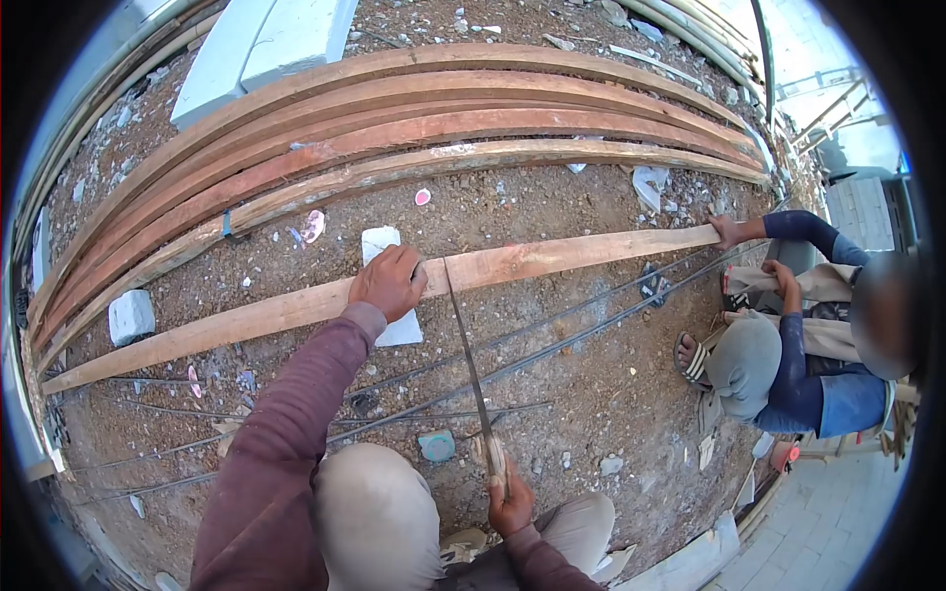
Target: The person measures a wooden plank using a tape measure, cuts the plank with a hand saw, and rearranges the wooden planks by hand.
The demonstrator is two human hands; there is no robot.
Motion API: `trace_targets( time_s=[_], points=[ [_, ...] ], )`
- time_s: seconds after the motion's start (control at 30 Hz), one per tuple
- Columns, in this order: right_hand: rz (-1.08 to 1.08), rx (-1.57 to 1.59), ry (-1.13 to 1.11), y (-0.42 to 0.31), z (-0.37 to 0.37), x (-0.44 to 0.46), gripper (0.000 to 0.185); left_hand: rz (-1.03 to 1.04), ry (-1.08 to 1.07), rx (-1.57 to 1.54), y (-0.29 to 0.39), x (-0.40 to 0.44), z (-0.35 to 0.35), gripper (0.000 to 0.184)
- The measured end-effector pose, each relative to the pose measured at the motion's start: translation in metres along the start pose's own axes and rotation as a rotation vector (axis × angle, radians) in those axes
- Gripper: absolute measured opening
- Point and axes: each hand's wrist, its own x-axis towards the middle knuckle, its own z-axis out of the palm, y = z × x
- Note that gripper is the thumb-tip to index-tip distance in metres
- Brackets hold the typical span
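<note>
A long pale wooden plank (562, 258) lies across the ground in front of me. My left hand (394, 281) is closed over the plank, just left of the saw blade. My right hand (510, 504) grips the handle of a handsaw (467, 350), whose narrow dark blade runs up to the plank and crosses its near edge. The blade's tip shows near the plank's far edge; how deep it has cut, I cannot tell. A white block (399, 330) sits under the plank by my left hand. At the plank's right end, a co-worker's hand (727, 231) holds it.
Several reddish timbers (424, 126) lie beyond the plank. Thin metal rods (552, 345) stretch over the dirt on the near side. White blocks (261, 49) rest at the back left, with another white block (131, 316) at left. A crouching co-worker (818, 345) is at right.
</note>
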Motion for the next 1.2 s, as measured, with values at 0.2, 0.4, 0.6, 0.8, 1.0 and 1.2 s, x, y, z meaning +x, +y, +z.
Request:
trace_targets(
  time_s=[0.2, 0.4, 0.6, 0.8, 1.0, 1.2],
  points=[
    [-0.110, 0.055, 0.045, -0.040, 0.029, 0.123, 0.046, 0.046, 0.011, -0.010, -0.005, -0.004, 0.005, 0.012],
    [0.076, 0.006, 0.035, -0.003, 0.007, 0.001, 0.045, -0.017, -0.005, -0.012, 0.001, -0.008, 0.003, 0.014],
    [-0.189, 0.044, 0.119, -0.029, 0.031, 0.106, 0.044, 0.022, 0.013, -0.019, -0.003, -0.007, 0.005, 0.014],
    [0.020, -0.017, 0.056, -0.013, 0.008, 0.022, 0.046, 0.013, 0.008, 0.007, 0.000, -0.006, 0.005, 0.013],
    [-0.044, 0.022, 0.039, -0.041, 0.025, 0.105, 0.043, 0.009, -0.005, -0.010, -0.001, -0.008, 0.002, 0.014],
    [-0.119, -0.044, 0.119, -0.033, 0.014, 0.045, 0.044, -0.019, -0.017, -0.025, -0.002, -0.010, 0.008, 0.014]
  ],
)
